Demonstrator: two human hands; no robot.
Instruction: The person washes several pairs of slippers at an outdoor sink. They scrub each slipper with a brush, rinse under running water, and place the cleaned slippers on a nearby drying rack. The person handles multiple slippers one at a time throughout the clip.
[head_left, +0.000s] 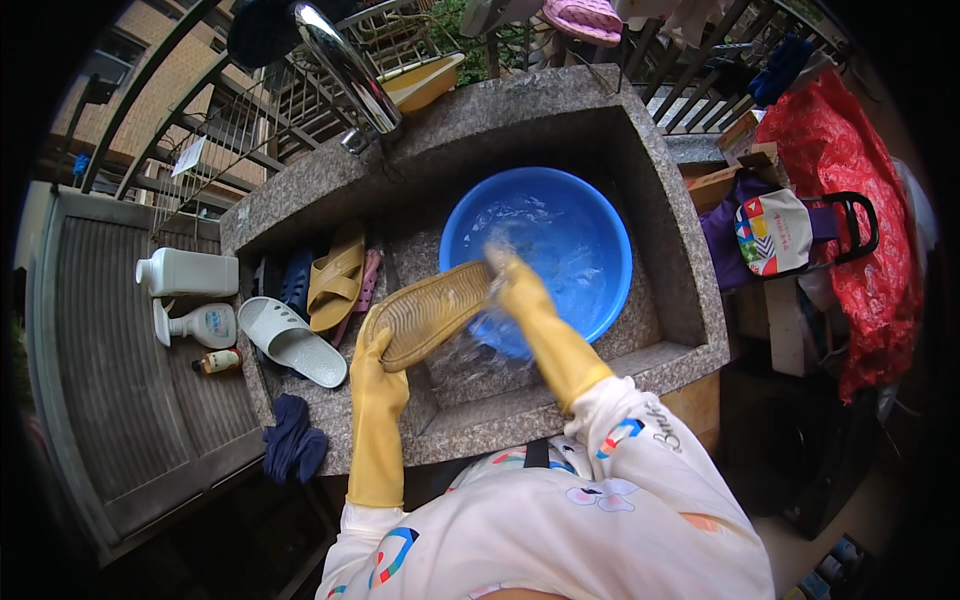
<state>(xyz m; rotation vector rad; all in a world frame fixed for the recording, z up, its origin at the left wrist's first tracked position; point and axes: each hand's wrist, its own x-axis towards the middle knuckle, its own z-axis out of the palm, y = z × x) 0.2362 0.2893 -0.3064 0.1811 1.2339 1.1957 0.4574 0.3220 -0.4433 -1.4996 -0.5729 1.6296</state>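
My left hand (377, 371), in a yellow rubber glove, grips one end of a tan slipper (429, 313). Its ridged sole faces up, and its far end reaches over the rim of a blue plastic basin (622, 300). My right hand (521, 289), gloved the same way, is motion-blurred at that far end. Whether it holds anything is hidden by the blur. Rippling water (555, 240) lies in the basin, and drops splash below the slipper. Left of my left hand are a matching tan slipper (337, 281) and a pale grey slipper (296, 341).
The basin stands in a speckled stone sink (675, 225) under a chrome faucet (349, 71). Blue clogs (298, 277) and pink footwear (369, 281) lie at left. A white jug (191, 272), spray bottle (202, 325), small amber bottle (219, 361) and dark blue cloth (294, 439) sit farther left.
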